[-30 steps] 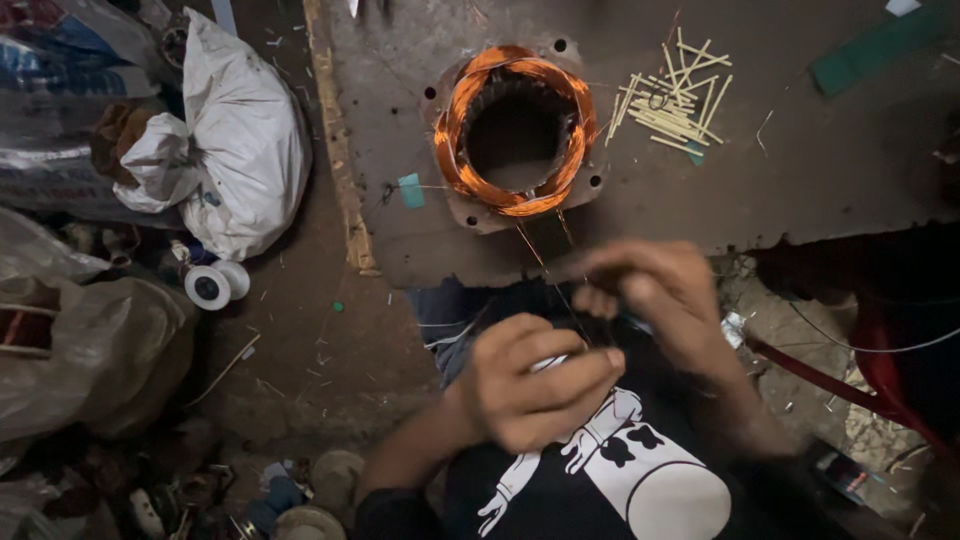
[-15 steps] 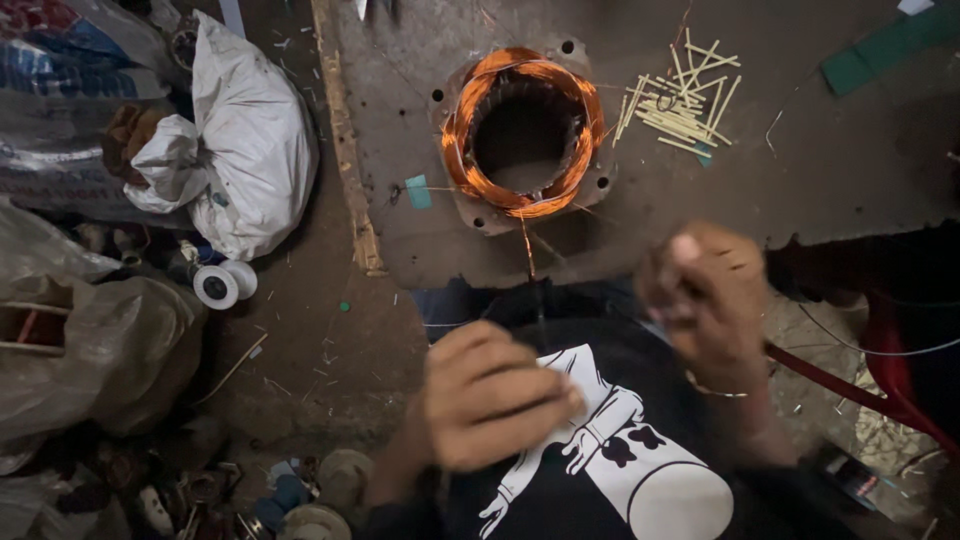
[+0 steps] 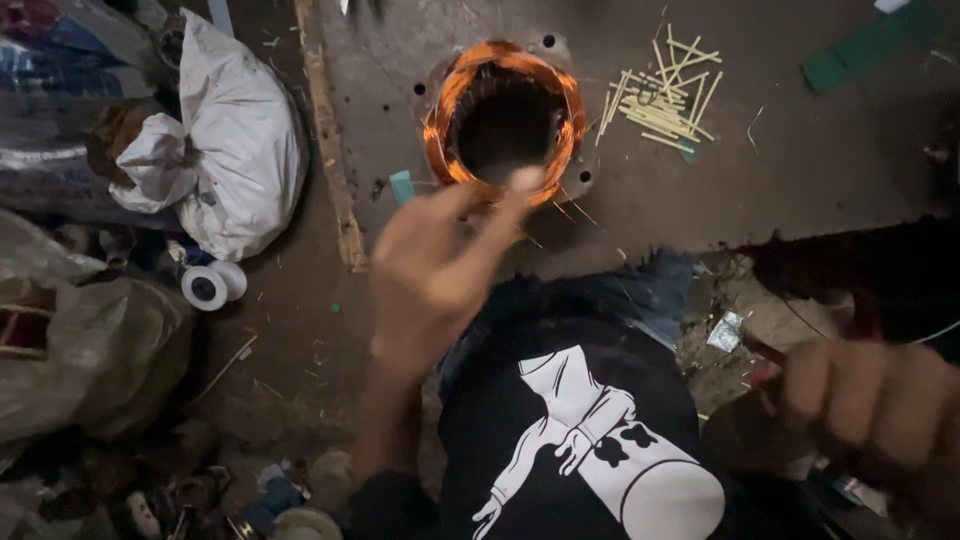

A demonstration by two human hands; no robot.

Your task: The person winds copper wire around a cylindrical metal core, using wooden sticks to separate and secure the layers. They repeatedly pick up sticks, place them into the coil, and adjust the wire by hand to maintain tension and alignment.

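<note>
Left hand [image 3: 440, 265], centre frame: fingertips pinched, raised before round copper-wound stator ring [image 3: 503, 120], seemingly drawing wire, itself indiscernible. Right hand [image 3: 870, 400], lower right: fisted, contents blurred.

The left hand [image 3: 440, 260] was motion-blurred, its fingertips hiding the near rim of the copper-wound stator [image 3: 503, 120]. The right hand [image 3: 880, 400], well below and right of the stator, was blurred too; anything in its closed fist stayed hidden.
</note>
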